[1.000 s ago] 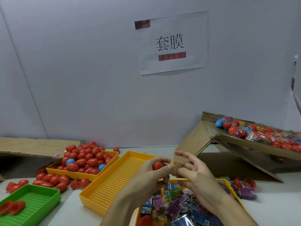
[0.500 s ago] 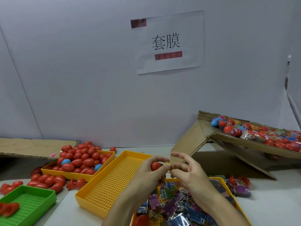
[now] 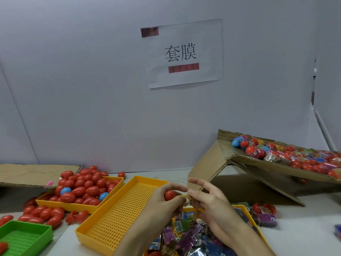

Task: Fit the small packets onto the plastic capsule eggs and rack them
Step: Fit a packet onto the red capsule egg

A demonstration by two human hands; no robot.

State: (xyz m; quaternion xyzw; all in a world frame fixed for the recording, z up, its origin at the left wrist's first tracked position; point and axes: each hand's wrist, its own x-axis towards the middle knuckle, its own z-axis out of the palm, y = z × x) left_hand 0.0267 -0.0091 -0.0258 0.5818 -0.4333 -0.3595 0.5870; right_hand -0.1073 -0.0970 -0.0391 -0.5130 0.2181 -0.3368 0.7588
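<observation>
Red egg [image 3: 170,195] beside yellow packet [image 3: 186,196]

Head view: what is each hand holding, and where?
The left hand grips a red capsule egg around its lower end. The right hand pinches the yellowish packet at its edge, beside the egg.

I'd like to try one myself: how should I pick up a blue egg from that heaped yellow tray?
Pinch the blue egg across its narrow middle, coming straight down from above. It lies on its side in the yellow tray with red eggs crowding it all round, so probably only its top is free for fingertips.
</observation>
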